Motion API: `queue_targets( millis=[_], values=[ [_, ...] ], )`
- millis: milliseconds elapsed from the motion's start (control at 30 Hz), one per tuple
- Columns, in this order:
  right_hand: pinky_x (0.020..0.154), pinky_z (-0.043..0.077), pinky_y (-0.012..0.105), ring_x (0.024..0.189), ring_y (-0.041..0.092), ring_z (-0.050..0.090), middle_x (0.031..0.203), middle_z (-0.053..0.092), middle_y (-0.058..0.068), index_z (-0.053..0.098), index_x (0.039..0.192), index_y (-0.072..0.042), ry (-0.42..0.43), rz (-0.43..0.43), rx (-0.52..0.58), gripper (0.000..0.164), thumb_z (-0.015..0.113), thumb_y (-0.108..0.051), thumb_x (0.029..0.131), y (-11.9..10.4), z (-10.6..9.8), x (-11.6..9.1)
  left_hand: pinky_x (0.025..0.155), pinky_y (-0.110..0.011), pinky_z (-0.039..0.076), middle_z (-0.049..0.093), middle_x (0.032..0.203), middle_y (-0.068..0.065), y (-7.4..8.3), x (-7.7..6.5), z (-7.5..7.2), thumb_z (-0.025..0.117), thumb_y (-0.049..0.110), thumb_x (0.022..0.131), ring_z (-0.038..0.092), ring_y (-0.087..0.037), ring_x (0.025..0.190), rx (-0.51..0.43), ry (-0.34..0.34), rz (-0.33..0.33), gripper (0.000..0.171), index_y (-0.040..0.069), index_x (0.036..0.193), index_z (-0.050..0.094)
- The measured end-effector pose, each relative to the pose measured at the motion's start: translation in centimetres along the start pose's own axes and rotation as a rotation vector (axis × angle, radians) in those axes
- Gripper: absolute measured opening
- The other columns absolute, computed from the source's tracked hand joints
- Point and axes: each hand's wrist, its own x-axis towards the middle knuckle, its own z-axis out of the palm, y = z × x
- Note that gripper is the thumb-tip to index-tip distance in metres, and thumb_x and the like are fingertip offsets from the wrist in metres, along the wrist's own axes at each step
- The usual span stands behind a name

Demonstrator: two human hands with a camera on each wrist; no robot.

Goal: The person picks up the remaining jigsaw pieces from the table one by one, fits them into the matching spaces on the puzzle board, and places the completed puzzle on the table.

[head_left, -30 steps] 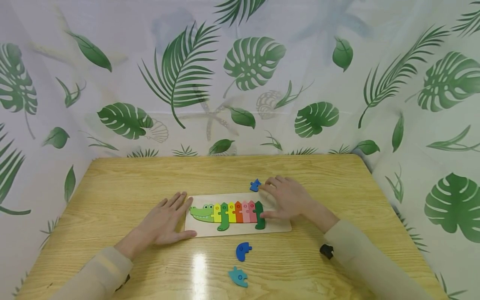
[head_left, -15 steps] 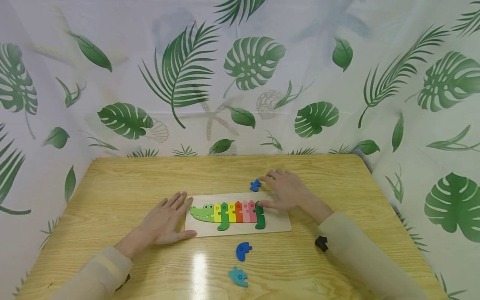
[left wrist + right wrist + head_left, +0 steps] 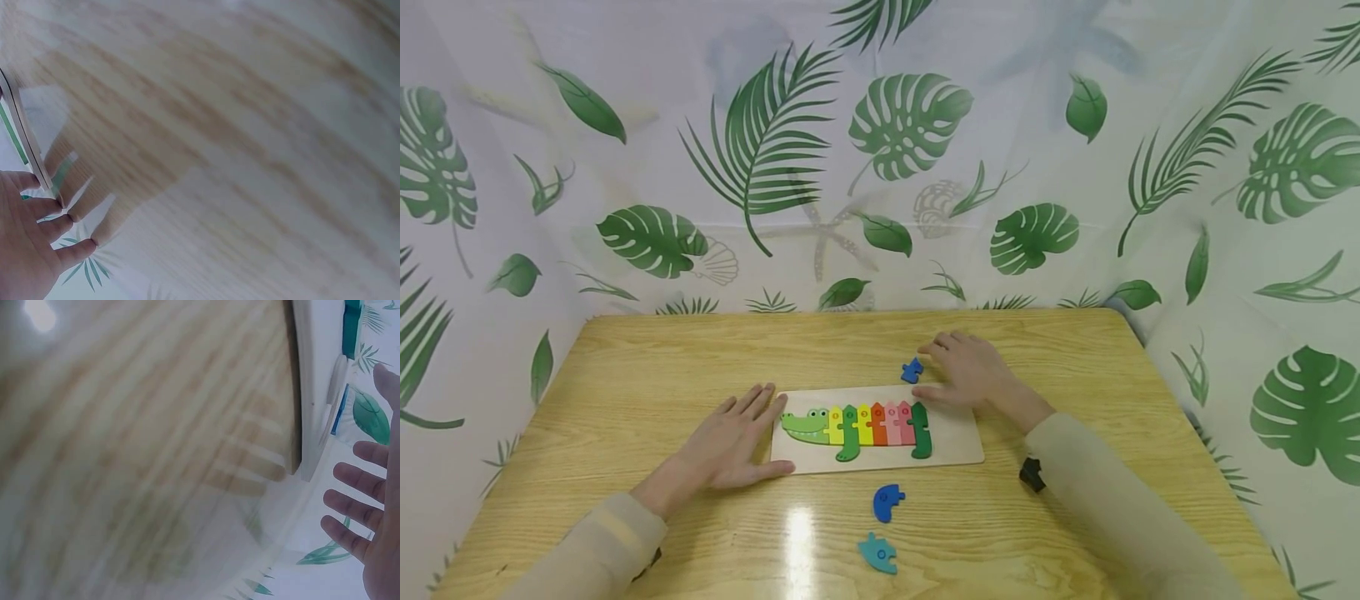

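Note:
A wooden crocodile puzzle board (image 3: 958, 446) lies on the table, its head and coloured, numbered body pieces fitted from the left up to a dark green leg piece (image 3: 921, 433). My left hand (image 3: 737, 442) rests at the board's left end, fingers straight, fingertips and thumb at its edge. Over the board's upper right hovers my right hand (image 3: 973, 371), fingers spread and relaxed, holding nothing. Just left of its fingertips, beyond the board, lies a small blue puzzle piece (image 3: 912, 370). In the right wrist view the fingers (image 3: 356, 506) are apart from the board.
In front of the board lie a curved blue puzzle piece (image 3: 887, 502) and, nearer, a teal puzzle piece (image 3: 877, 553). The wooden table (image 3: 647, 358) ends at a leaf-patterned cloth (image 3: 955, 250) behind and at both sides.
My right hand has moved slightly up and left, its thumb lifting away from the dark green leg piece towards the small blue piece. The left hand stays in place.

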Motion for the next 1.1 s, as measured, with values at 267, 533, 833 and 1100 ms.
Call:
queue_targets(
  millis=[267, 533, 833, 1100],
  values=[
    [0.110, 0.053, 0.052, 0.127, 0.033, 0.063, 0.138, 0.066, 0.011, 0.063, 0.144, -0.016, -0.006, 0.019, 0.035, 0.077, 0.056, -0.075, 0.095, 0.2, 0.8, 0.7, 0.126, -0.062, 0.036, 0.028, 0.173, -0.023, -0.1, 0.1, 0.2, 0.049, 0.080, 0.095, 0.030, -0.041, 0.162, 0.010, 0.004, -0.005, 0.105, 0.005, 0.167, 0.030],
    [0.105, 0.055, 0.053, 0.121, 0.033, 0.064, 0.133, 0.068, 0.011, 0.067, 0.137, -0.016, 0.007, 0.011, 0.052, 0.068, 0.058, -0.069, 0.096, 0.2, 1.0, 0.8, 0.127, -0.062, 0.035, 0.027, 0.174, -0.022, 0.0, 0.1, 0.2, 0.050, 0.079, 0.095, 0.028, -0.041, 0.162, 0.005, -0.002, -0.008, 0.105, 0.005, 0.167, 0.029],
    [0.097, 0.058, 0.049, 0.112, 0.029, 0.066, 0.126, 0.068, 0.009, 0.070, 0.131, -0.016, 0.003, 0.016, 0.006, 0.065, 0.055, -0.070, 0.097, 0.0, 1.3, 1.3, 0.126, -0.062, 0.035, 0.027, 0.174, -0.023, 0.0, 0.0, 0.1, 0.051, 0.078, 0.095, 0.029, -0.041, 0.162, 0.005, 0.001, -0.010, 0.104, 0.005, 0.166, 0.030],
    [0.096, 0.058, 0.049, 0.110, 0.030, 0.066, 0.125, 0.068, 0.010, 0.071, 0.130, -0.015, -0.009, 0.037, 0.002, 0.066, 0.053, -0.070, 0.099, -0.2, 1.4, 1.7, 0.127, -0.062, 0.035, 0.027, 0.173, -0.023, 0.0, 0.0, 0.2, 0.051, 0.078, 0.095, 0.029, -0.041, 0.162, 0.003, 0.000, -0.009, 0.104, 0.005, 0.167, 0.030]
  ],
)
